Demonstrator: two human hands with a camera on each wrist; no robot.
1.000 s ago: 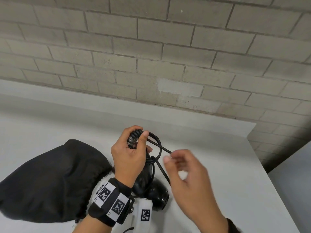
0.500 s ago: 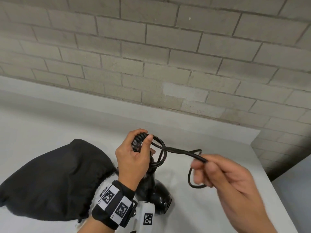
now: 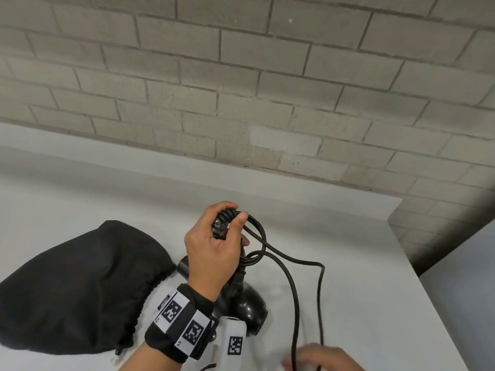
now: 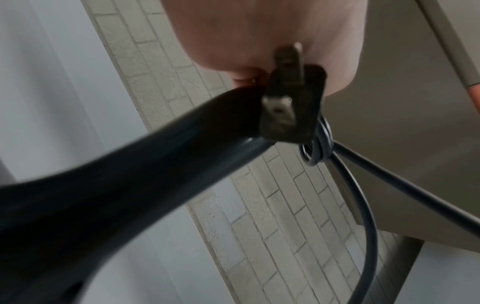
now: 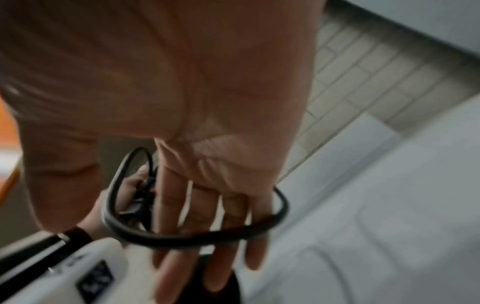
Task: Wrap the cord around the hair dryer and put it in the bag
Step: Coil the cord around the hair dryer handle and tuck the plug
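Your right hand [image 3: 325, 357] has dropped from about three o'clock of the dryer down to the five o'clock corner of the head view, dragging a long slack loop of the cord [image 3: 294, 298] out with it, where half a second ago that loop was short and pinched up near the handle. Your left hand [image 3: 214, 253] has kept its place at the centre: its fingers and thumb are curled tight round the upturned handle of the hair dryer [image 3: 249, 306], clamping the turns already wound and, as the left wrist view shows, the plug [image 4: 291, 107] pressed against the handle under the palm, so that nothing unwinds while the other hand works. The dryer's barrel points down toward six o'clock, just over the white table [image 3: 375, 277]; I cannot tell whether it touches. In the right wrist view your right fingers [image 5: 207, 236] are spread and nearly straight, with the loop draped across them rather than pinched, which looks meant to let the cord slide as you carry it round for another turn. The black drawstring bag [image 3: 80, 290] lies at nine o'clock, just beside the dryer, its gathered mouth facing it, handy for the last step. By my judgement the wrapping is only partly done, since this much cord hangs free.
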